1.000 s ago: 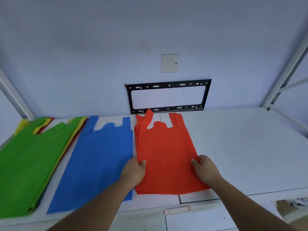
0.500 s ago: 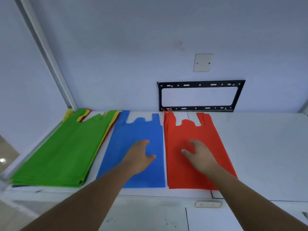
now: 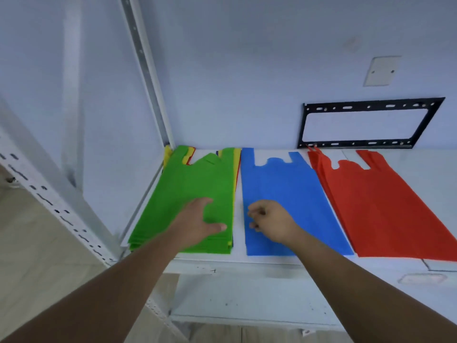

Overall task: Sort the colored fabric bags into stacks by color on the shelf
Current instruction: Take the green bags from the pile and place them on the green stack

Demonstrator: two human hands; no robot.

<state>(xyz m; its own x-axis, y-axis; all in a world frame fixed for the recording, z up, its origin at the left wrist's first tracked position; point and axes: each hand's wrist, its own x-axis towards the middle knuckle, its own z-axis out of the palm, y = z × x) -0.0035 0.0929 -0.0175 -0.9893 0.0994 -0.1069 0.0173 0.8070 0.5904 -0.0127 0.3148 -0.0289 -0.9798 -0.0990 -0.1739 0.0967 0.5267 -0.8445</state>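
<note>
A mixed stack of fabric bags lies at the left end of the white shelf (image 3: 420,164), with a green bag (image 3: 190,184) on top and yellow and red edges showing beneath. Beside it lies a flat blue bag (image 3: 289,189), then an orange-red bag (image 3: 378,201) further right. My left hand (image 3: 197,224) rests flat on the near part of the green bag, fingers spread. My right hand (image 3: 269,222) hovers over the blue bag's left near edge with its fingers curled, holding nothing that I can see.
A white slotted upright (image 3: 146,70) rises at the shelf's back left corner, another slotted post (image 3: 49,201) stands near left. A black metal bracket (image 3: 366,125) and a blank wall plate (image 3: 380,71) are on the wall behind. A lower shelf (image 3: 247,300) shows below.
My view has swung left. Both hands left the orange-red bag and moved left: the left hand from the blue bag onto the green stack, the right hand from the orange-red bag to the blue one.
</note>
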